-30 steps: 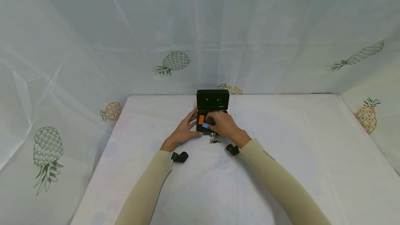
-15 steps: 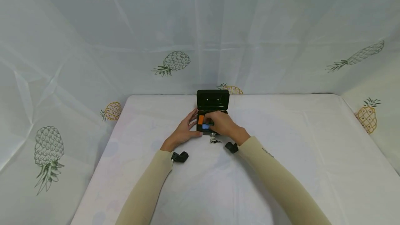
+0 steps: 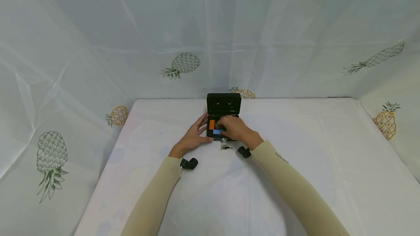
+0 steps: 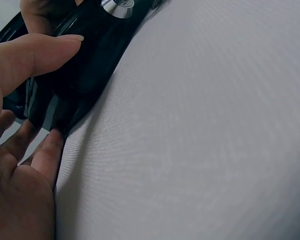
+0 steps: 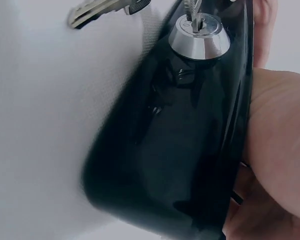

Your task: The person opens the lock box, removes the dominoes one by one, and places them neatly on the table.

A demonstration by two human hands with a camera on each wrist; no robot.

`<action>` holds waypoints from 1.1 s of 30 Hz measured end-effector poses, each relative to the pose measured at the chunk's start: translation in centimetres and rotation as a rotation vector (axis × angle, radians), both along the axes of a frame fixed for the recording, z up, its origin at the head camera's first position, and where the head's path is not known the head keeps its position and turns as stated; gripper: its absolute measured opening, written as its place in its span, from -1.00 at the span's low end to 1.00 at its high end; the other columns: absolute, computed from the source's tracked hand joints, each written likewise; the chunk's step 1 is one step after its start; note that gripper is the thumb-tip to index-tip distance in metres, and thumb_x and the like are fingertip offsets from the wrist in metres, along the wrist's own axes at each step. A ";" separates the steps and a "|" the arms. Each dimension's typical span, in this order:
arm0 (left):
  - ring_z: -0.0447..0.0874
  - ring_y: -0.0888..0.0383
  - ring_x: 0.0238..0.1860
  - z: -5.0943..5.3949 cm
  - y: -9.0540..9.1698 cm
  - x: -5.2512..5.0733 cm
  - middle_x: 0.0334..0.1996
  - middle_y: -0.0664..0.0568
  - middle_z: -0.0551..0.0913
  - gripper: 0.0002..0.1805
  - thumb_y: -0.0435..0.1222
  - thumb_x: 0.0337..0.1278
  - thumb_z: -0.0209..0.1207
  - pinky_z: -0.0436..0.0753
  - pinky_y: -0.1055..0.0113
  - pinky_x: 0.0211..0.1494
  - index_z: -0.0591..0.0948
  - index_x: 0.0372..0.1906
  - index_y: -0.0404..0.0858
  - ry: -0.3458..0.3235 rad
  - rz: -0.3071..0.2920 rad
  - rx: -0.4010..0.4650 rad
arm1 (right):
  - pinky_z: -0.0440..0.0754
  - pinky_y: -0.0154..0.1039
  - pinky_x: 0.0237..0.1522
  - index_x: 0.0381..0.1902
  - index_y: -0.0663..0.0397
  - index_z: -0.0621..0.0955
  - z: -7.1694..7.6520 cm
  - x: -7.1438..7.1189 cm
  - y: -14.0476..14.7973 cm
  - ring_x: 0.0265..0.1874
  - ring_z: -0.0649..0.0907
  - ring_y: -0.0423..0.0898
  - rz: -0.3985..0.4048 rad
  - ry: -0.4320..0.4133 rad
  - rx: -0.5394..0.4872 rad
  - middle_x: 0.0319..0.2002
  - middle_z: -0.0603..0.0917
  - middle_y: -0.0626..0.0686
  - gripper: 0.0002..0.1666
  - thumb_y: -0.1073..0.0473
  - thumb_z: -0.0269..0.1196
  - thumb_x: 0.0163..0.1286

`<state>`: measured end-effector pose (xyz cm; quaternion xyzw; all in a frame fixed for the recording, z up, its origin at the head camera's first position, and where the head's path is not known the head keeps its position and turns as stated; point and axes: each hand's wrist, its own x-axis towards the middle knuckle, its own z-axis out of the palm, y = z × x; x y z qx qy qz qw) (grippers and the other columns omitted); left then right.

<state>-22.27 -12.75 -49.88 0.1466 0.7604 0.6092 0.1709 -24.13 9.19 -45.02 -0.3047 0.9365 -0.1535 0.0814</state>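
A small black box with its lid raised (image 3: 224, 104) stands at the back of the table. Inside it, an orange block (image 3: 211, 124) lies along the left side and a blue block (image 3: 217, 132) near the front. My left hand (image 3: 191, 140) rests spread against the box's left side, thumb at the front corner; the left wrist view shows the thumb (image 4: 50, 52) on the dark front face. My right hand (image 3: 237, 129) reaches into the box from the right, fingers bent down beside the blue block. Whatever its fingertips touch is hidden by the hand.
A silver lock (image 5: 200, 37) with a key in it sits on the box front, and another key (image 5: 97, 11) hangs from it over the white cloth. Behind the box rises a white curtain (image 3: 279, 65) with pineapple prints.
The blue block has gone from tilted to lying level at the front of the box. My right fingers have shifted slightly; my left hand has stayed in place.
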 end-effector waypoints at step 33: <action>0.23 -0.12 0.63 -0.1 0.1 0.1 0.69 -0.07 0.11 0.20 -0.54 0.13 0.47 0.46 0.15 0.57 0.02 0.75 -0.06 0.000 0.047 -0.051 | 0.78 0.03 0.01 -0.02 0.16 0.81 1.3 2.2 7.9 -0.05 0.68 0.06 -0.127 0.186 -0.296 -0.09 0.76 0.06 -0.74 0.30 0.51 0.33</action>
